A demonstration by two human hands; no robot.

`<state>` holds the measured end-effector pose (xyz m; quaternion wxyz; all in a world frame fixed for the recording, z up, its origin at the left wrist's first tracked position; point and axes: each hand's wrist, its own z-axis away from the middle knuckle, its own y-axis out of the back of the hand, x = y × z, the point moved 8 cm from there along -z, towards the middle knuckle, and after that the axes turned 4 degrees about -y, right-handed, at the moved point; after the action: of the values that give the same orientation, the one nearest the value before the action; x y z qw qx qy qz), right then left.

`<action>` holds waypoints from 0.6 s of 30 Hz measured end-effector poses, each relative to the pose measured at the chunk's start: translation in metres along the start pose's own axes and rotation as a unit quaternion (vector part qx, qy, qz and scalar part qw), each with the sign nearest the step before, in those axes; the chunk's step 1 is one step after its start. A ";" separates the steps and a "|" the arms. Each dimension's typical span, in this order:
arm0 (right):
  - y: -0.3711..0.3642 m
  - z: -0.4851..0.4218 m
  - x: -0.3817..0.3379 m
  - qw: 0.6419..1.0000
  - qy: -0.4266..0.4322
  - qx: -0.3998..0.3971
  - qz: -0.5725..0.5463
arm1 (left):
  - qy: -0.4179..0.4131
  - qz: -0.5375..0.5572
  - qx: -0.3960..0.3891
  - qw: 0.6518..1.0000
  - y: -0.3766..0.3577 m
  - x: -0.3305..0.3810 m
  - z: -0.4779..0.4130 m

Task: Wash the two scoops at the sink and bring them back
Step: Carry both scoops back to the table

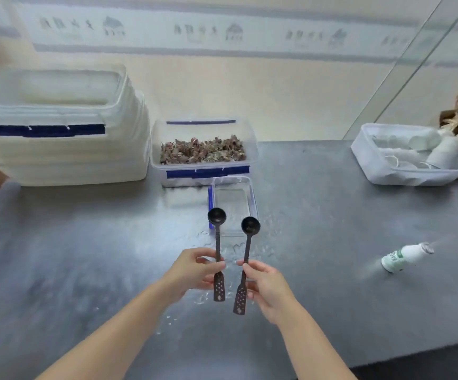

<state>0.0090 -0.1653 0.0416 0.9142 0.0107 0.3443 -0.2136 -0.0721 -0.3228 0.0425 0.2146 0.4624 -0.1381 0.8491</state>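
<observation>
Head camera view, looking down at a grey table [57,256] with two bare forearms reaching forward from the bottom edge. The left hand [194,271] pinches a dark long-handled scoop [218,253] between thumb and fingertips, about midway along its handle, with the fingers curled closed around it. The right hand [267,286] holds a second dark scoop [247,261] the same way, thumb and fingers closed on the handle. Both scoops are held upright above the table, round bowls at the top and flat perforated handle ends pointing down. They stand side by side, near each other but not touching.

Water droplets [233,250] glisten on the table surface beneath and around the hands. Just behind the scoops lies a small clear lid [234,193] with a blue clip on its edge. Behind that sits an open clear container with blue clips [204,171], holding brownish dried material [201,150]. To the left is a stack of large whitish tubs [57,154] with a dark blue clip. At the far right, a shallow clear tray [381,171] holds white items too blurred to identify. A small white bottle with green markings [403,257] lies on its side on the right part of the table, well apart from the hands. A pale wall with a patterned border [222,31] runs behind the table.
</observation>
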 end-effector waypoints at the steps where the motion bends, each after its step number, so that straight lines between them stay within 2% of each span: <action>1: 0.004 -0.012 -0.011 1.000 0.003 0.003 0.004 | 0.001 -0.001 0.002 1.000 -0.003 0.007 -0.014; 11: 0.028 -0.120 -0.104 0.982 0.033 0.058 0.175 | 0.054 -0.042 0.073 0.995 -0.010 0.034 -0.124; 18: 0.026 -0.183 -0.131 0.974 0.033 0.081 0.211 | 0.076 -0.082 0.129 0.985 0.007 0.037 -0.182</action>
<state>-0.1830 -0.0614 -0.0181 0.9229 0.1644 0.3455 -0.0426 -0.2253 -0.2413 -0.0241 0.2317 0.4300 0.0280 0.8722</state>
